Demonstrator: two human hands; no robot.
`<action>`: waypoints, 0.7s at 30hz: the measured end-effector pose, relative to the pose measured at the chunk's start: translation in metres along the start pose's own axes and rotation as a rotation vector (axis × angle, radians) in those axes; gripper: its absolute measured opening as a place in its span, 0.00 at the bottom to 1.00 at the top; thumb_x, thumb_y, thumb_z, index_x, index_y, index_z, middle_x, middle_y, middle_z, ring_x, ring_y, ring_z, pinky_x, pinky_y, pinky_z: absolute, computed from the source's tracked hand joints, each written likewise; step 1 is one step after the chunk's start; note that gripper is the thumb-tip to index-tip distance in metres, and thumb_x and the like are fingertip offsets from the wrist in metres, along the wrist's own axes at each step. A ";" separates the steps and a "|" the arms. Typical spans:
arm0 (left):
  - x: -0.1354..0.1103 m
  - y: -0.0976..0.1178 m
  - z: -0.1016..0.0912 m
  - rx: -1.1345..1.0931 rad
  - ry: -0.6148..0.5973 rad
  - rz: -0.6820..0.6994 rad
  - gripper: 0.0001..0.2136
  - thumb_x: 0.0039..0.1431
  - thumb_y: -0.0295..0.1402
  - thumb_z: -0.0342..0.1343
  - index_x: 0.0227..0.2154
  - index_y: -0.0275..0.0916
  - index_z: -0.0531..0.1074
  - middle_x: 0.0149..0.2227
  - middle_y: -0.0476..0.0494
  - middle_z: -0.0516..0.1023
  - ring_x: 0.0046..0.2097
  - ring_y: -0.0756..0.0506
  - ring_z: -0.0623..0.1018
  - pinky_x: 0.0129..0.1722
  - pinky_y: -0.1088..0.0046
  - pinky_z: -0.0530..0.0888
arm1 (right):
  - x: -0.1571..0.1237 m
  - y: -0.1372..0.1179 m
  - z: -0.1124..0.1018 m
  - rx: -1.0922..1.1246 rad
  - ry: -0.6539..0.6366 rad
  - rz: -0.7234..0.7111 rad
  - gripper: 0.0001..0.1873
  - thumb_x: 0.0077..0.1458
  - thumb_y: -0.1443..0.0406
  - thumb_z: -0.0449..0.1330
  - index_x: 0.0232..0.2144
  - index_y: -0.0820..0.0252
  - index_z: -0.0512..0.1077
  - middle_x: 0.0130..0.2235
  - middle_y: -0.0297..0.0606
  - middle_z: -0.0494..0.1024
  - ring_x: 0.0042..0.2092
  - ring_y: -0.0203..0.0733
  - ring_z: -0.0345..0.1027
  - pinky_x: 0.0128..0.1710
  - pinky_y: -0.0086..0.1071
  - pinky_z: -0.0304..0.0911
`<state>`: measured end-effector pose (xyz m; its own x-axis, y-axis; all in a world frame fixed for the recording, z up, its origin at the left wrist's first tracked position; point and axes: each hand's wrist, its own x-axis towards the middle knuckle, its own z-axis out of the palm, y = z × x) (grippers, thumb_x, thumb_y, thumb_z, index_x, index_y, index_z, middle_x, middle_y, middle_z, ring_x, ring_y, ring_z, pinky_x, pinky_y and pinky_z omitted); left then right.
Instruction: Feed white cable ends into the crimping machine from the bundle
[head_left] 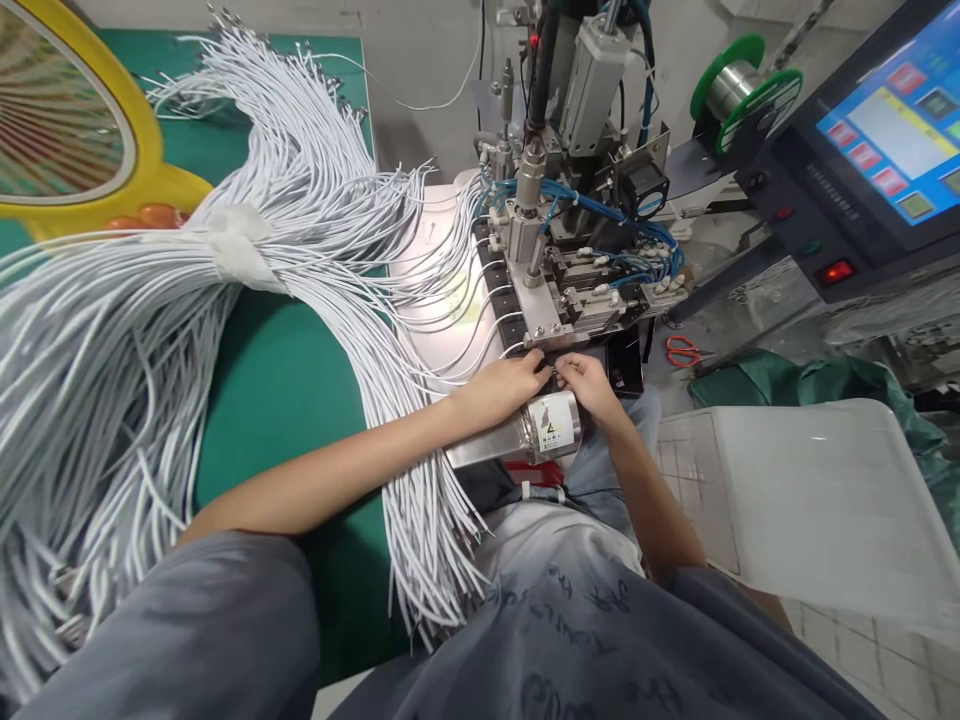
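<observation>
At the front edge of a soldering-type machine (536, 290), my two hands meet with their fingertips close together. My left hand (514, 382) is closed, its thumb and fingers pressed together beside the nearest machine slot. My right hand (589, 385) pinches at a tiny dark piece, too small to name. A white cable (513, 348) runs into the machine just behind my left fingers, and more cables sit in the slots beyond it. Under my left forearm lies a large bundle of white cables (360, 340), gathered by a white wrap (244, 248).
A metal block with a label (556, 422) sits just below my hands. On the green mat (292, 370) rests a yellow round-framed object (154, 165). To the right are a control screen (900, 130), a wire spool (739, 88), red-handled scissors (682, 350) and a white plastic tray (825, 500).
</observation>
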<state>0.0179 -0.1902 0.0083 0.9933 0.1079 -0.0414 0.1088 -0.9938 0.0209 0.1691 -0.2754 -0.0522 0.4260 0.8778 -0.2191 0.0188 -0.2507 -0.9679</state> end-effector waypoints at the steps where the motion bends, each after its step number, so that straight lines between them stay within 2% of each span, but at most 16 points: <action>1: 0.000 0.000 0.000 0.000 0.005 -0.003 0.16 0.58 0.19 0.44 0.49 0.30 0.67 0.40 0.37 0.69 0.36 0.46 0.76 0.31 0.73 0.71 | 0.000 0.001 0.000 -0.012 -0.021 -0.004 0.17 0.45 0.51 0.58 0.21 0.59 0.64 0.20 0.29 0.64 0.22 0.31 0.55 0.20 0.27 0.50; 4: -0.002 0.001 -0.004 0.000 0.016 -0.024 0.16 0.59 0.20 0.43 0.47 0.31 0.69 0.39 0.36 0.69 0.35 0.46 0.76 0.29 0.72 0.70 | 0.000 0.004 0.002 -0.027 -0.047 -0.032 0.20 0.48 0.49 0.55 0.19 0.57 0.59 0.18 0.27 0.58 0.20 0.30 0.50 0.20 0.27 0.47; 7: -0.004 0.002 -0.013 0.014 -0.032 -0.053 0.13 0.56 0.20 0.44 0.34 0.30 0.74 0.32 0.37 0.71 0.32 0.44 0.75 0.26 0.70 0.67 | 0.001 0.007 0.003 -0.051 -0.055 -0.066 0.21 0.48 0.48 0.54 0.18 0.56 0.56 0.17 0.25 0.55 0.20 0.30 0.47 0.20 0.27 0.46; 9: -0.006 0.003 -0.017 0.015 -0.065 -0.090 0.12 0.54 0.19 0.44 0.27 0.30 0.73 0.28 0.38 0.71 0.30 0.43 0.75 0.24 0.70 0.65 | 0.003 0.008 0.003 -0.081 -0.048 -0.085 0.20 0.48 0.49 0.54 0.17 0.56 0.57 0.16 0.26 0.56 0.20 0.31 0.48 0.21 0.27 0.47; 11: -0.008 0.003 -0.019 0.002 -0.065 -0.124 0.12 0.53 0.19 0.44 0.26 0.31 0.73 0.28 0.39 0.72 0.28 0.44 0.74 0.23 0.71 0.63 | 0.005 0.007 -0.001 -0.117 -0.001 -0.102 0.19 0.48 0.51 0.55 0.17 0.56 0.58 0.17 0.26 0.56 0.21 0.32 0.49 0.21 0.27 0.47; 14: -0.009 0.004 -0.018 -0.018 -0.048 -0.143 0.12 0.54 0.19 0.44 0.28 0.32 0.74 0.29 0.39 0.73 0.27 0.46 0.74 0.24 0.71 0.63 | 0.000 0.003 -0.008 -0.164 0.149 -0.127 0.16 0.51 0.54 0.52 0.19 0.56 0.58 0.19 0.28 0.57 0.24 0.33 0.50 0.23 0.28 0.47; 17: -0.009 0.003 -0.015 -0.010 -0.044 -0.177 0.12 0.54 0.19 0.44 0.28 0.32 0.73 0.31 0.38 0.73 0.28 0.45 0.74 0.25 0.71 0.63 | -0.024 -0.007 -0.007 -0.195 0.331 -0.211 0.13 0.54 0.57 0.49 0.22 0.57 0.59 0.22 0.29 0.57 0.25 0.34 0.50 0.25 0.29 0.48; 19: -0.009 0.003 -0.015 0.011 -0.035 -0.234 0.12 0.54 0.19 0.44 0.29 0.31 0.73 0.33 0.36 0.73 0.30 0.44 0.75 0.25 0.71 0.63 | -0.050 -0.014 0.005 -0.205 0.413 -0.283 0.12 0.57 0.59 0.48 0.24 0.57 0.61 0.23 0.30 0.59 0.25 0.34 0.51 0.26 0.29 0.50; 21: -0.008 0.001 -0.016 0.027 -0.022 -0.303 0.12 0.56 0.20 0.44 0.32 0.29 0.73 0.34 0.34 0.73 0.31 0.43 0.76 0.24 0.71 0.62 | -0.076 -0.019 0.026 -0.223 0.369 -0.297 0.11 0.58 0.60 0.48 0.27 0.57 0.64 0.23 0.31 0.62 0.25 0.35 0.54 0.26 0.30 0.52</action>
<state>0.0106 -0.1920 0.0247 0.9146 0.3994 -0.0634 0.3988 -0.9168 -0.0224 0.1131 -0.3267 -0.0206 0.6630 0.7317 0.1581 0.3621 -0.1286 -0.9232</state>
